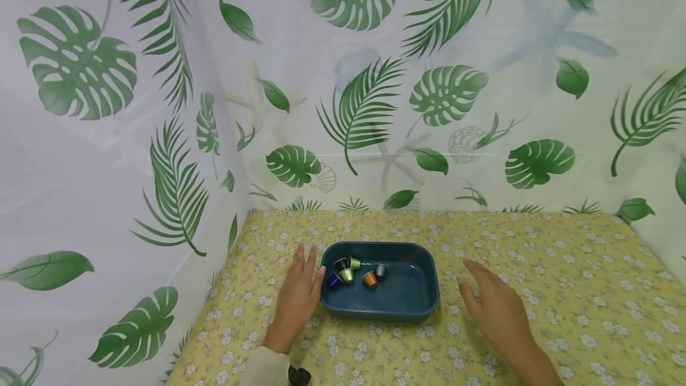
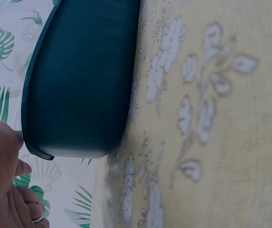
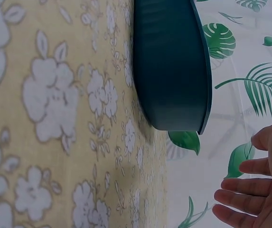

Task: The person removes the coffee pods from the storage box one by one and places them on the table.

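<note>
Teal-blue rounded rectangular tray with six small multicoloured capsules sits toward the far edge of the yellow flowered bench; straight-fingered left hand beside its left rim; loosely spread right hand apart, wide room rightward.

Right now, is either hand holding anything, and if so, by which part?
Nothing is held. The left hand has its thumb at the left rim of the tray, contact unclear; the right hand is apart from it.
</note>
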`<state>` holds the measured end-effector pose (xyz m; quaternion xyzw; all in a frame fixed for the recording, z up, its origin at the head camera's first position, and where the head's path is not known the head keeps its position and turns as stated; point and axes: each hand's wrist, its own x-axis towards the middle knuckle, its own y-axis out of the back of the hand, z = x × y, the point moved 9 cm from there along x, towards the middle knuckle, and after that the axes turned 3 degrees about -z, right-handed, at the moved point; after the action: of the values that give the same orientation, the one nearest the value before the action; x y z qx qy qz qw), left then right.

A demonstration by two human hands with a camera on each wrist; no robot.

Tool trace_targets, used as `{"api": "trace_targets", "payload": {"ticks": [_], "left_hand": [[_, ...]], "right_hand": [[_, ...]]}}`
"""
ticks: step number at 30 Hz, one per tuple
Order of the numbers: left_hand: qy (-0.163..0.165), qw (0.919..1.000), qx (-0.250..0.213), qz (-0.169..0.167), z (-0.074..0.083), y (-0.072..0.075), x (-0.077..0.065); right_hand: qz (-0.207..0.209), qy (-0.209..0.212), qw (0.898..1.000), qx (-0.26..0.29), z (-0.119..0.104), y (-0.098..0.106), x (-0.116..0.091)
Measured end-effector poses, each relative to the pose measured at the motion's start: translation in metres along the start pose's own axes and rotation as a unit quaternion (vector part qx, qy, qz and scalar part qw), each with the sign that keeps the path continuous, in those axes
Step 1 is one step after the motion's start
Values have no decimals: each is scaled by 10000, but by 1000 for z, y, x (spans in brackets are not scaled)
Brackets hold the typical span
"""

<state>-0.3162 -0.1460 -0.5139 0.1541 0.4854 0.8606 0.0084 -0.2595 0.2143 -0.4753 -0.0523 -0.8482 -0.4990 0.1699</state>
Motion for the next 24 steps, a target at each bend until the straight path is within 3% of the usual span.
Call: {"api": "trace_targets", "payload": {"ticks": [6, 12, 17, 24], "left_hand": [[-3, 9989, -359, -290, -1, -10, 1], [-262, 9958, -701, -537, 4, -14, 1], [-388, 9936, -652, -839, 7, -18, 1], [-436, 9903, -501, -1224, 8, -24, 3]], "right_hand": [[41, -21, 9998, 207, -6, -6, -2], [58, 20, 9997, 226, -13, -12, -3], [146, 156, 9994, 268, -22, -13, -2], [635, 429, 9969, 174, -36, -9, -1]]}}
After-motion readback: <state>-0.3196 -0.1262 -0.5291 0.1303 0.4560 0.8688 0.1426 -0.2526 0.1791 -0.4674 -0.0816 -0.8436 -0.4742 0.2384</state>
